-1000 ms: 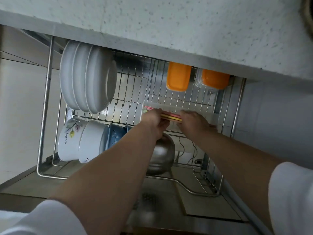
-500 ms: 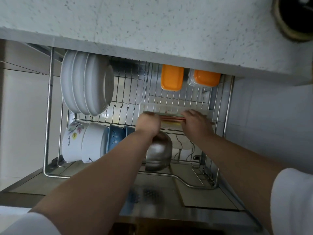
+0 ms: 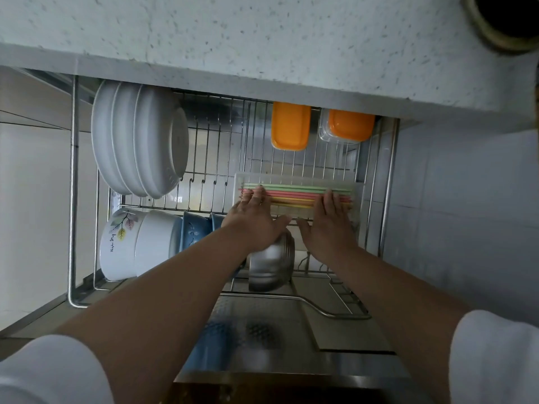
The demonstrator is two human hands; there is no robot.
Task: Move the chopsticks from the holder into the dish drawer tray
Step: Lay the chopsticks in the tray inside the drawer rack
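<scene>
Pulled-out wire dish drawer (image 3: pixel 73 199) under a speckled counter (image 3: pixel 262 39); steel front ledge nearest.

Both forearms reach in. One steel bowl (image 3: pixel 271 258) on edge under the wrists. Left of it, two white bowls (image 3: pixel 137 243) and at least two blue ones (image 3: pixel 195 233), all on edge between wires, likely to drain.

Left hand (image 3: pixel 253 220) and right hand (image 3: pixel 329 225) lie flat, fingers spread, gripping nothing; fingertips press the chopsticks (image 3: pixel 294 195), probably levelling the bundle.

Chopsticks lie lengthwise in the clear tray (image 3: pixel 357 199): green, pink, yellow; count unclear, roughly eight. Task looks nearly finished.

Beyond: three white plates (image 3: pixel 140 141) upright; two orange-lidded containers (image 3: pixel 290 129) at the back.
</scene>
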